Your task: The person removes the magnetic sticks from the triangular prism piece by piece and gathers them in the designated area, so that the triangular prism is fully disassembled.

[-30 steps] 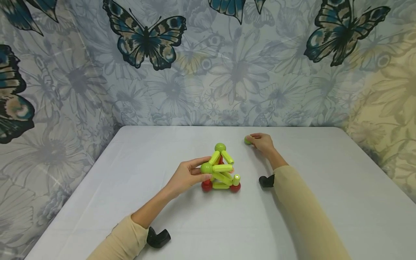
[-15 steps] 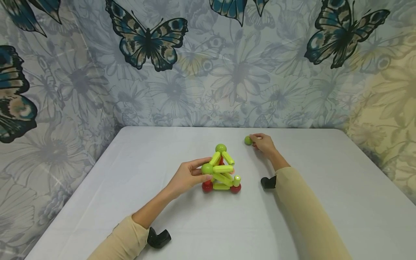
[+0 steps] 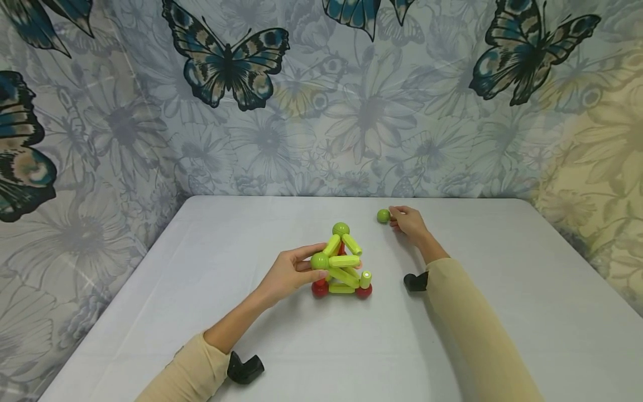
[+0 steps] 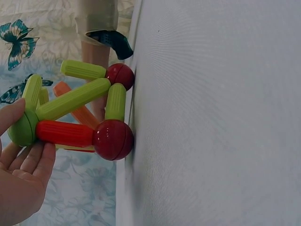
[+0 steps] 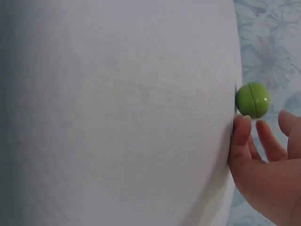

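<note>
My left hand point(image 3: 288, 272) grips a green ball at the left side of a ball-and-rod toy structure point(image 3: 344, 261). Thumb and fingers lie around that ball point(image 4: 22, 128) in the left wrist view. Lime, red and orange rods join green and red balls, and the lower red balls point(image 4: 114, 140) rest on the table. Toward the far edge, a loose green ball point(image 3: 383, 216) lies on the tabletop. Just right of it is my right hand point(image 3: 408, 221), with fingertips close to the ball or barely touching it. The right wrist view shows the thumb point(image 5: 287, 123) apart from the ball.
The white table point(image 3: 201, 234) reaches back to a butterfly-patterned wall point(image 3: 311, 139). Black wrist-worn pieces hang below the left sleeve point(image 3: 188, 368) and beside the right sleeve point(image 3: 467, 312). The structure stands between the two arms.
My right fingers, which covered part of the loose green ball a second ago, have drawn slightly right off it, leaving it on the table. The left hand and structure have not visibly moved.
</note>
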`<action>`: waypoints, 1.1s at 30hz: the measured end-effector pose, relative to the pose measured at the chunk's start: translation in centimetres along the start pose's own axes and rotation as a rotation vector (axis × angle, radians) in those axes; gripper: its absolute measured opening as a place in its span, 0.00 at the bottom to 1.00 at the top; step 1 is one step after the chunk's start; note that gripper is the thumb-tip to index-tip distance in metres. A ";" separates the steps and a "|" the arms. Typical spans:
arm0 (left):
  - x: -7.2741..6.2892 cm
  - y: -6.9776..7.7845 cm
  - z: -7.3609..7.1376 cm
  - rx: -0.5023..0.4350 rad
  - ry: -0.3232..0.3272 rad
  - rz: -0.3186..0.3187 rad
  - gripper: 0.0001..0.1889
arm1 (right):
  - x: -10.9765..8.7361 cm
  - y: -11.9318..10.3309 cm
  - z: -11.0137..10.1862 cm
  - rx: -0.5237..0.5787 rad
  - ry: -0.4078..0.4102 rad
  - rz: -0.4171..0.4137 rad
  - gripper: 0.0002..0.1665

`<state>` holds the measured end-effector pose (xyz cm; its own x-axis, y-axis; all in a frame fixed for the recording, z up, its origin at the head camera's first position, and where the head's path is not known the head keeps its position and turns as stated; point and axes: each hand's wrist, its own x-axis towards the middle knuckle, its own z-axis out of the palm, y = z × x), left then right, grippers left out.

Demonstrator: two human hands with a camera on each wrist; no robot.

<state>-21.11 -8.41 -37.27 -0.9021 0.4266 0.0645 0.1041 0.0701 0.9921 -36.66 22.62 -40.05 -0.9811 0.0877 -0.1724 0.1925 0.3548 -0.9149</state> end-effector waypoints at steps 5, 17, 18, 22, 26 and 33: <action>0.0 -0.1 -0.1 0.001 0.000 0.000 0.30 | 0.3 0.2 -0.2 0.070 -0.014 0.019 0.33; 0.1 -0.1 -0.2 0.002 -0.012 0.010 0.30 | -1.4 -0.8 -2.0 0.392 -0.073 0.075 0.36; 0.1 -0.1 -0.2 0.005 -0.010 0.011 0.30 | -1.6 -1.0 -2.2 0.411 -0.084 0.071 0.36; 0.2 0.0 -0.2 0.011 -0.005 0.011 0.30 | -2.8 -1.7 -2.8 0.488 -0.122 0.053 0.38; 0.3 0.1 -0.2 0.009 -0.002 0.004 0.30 | -3.8 -1.9 -3.2 0.542 -0.158 0.045 0.37; 0.1 0.0 -0.1 0.020 0.009 -0.016 0.30 | -5.7 -1.4 -3.1 0.625 -0.280 0.042 0.30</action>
<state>-21.22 -8.45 -37.23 -0.9074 0.4172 0.0501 0.0982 0.0948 0.9906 -31.32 24.47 -36.67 -0.9571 -0.1840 -0.2236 0.2662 -0.2550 -0.9296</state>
